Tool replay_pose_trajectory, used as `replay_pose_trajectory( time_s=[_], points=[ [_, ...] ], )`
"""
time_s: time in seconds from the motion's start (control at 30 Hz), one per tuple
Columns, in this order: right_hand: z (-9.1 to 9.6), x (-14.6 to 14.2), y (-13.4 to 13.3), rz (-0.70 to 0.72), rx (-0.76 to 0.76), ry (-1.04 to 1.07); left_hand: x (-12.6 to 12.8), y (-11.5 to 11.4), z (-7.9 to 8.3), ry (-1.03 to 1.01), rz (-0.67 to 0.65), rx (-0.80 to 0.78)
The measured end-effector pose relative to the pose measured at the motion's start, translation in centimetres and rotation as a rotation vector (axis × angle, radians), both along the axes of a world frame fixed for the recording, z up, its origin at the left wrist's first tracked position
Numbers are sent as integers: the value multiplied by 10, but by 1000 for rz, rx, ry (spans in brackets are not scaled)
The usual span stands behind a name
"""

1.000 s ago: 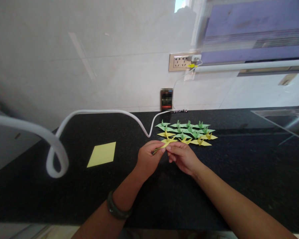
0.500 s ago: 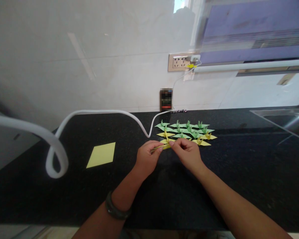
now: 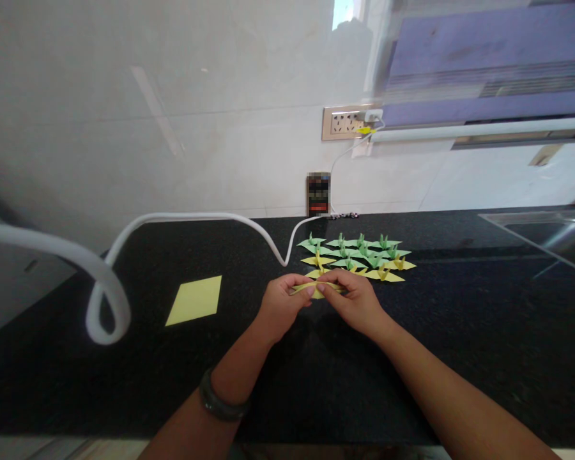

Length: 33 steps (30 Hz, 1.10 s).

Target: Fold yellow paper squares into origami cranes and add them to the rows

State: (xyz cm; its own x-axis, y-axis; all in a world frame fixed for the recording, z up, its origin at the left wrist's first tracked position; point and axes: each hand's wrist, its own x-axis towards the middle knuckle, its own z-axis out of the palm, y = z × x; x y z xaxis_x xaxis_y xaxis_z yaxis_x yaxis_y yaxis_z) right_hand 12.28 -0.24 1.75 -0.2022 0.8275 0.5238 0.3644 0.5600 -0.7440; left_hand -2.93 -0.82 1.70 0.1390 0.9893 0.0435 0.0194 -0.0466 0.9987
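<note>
A folded yellow paper piece (image 3: 316, 289) is stretched between both of my hands, just above the black counter (image 3: 460, 332). My left hand (image 3: 282, 305) pinches its left end; a dark band sits on that wrist. My right hand (image 3: 354, 301) pinches its right end with fingers closed. Right behind my hands, several green and yellow paper cranes (image 3: 357, 258) lie in rows on the counter.
A flat yellow paper square (image 3: 195, 299) lies to the left. A white cable (image 3: 110, 281) loops across the counter's left side to a phone (image 3: 319, 194) leaning on the wall. A wall socket (image 3: 345, 122) is above, and a steel sink (image 3: 546, 231) lies at the far right.
My right hand rose to the paper's middle, then slid right and down. The yellow piece now lies flatter and is pulled out between both hands.
</note>
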Motion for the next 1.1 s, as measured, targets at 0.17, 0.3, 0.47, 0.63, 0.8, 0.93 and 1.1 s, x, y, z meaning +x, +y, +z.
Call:
replay_pose_trajectory(
  time_s=[0.17, 0.3, 0.47, 0.63, 0.8, 0.93, 1.1],
  points=[
    [3, 3, 0, 63, 22, 17, 1, 0, 1, -29, -10, -23],
    [4, 5, 0, 128, 37, -11, 0, 1, 1, -40, -17, -35],
    [4, 8, 1, 165, 52, -34, 0, 0, 3, -79, -51, -73],
    [0, 10, 3, 183, 77, -74, -1, 0, 4, -134, -89, -139],
    [-2, 11, 5, 187, 137, -117, -1, -1, 5, -188, -102, -173],
    [1, 10, 1, 205, 125, -145, 0, 0, 5, -156, -62, -163],
    [3, 3, -1, 71, -57, -34, 0, 1, 3, -72, 22, -59]
  ],
)
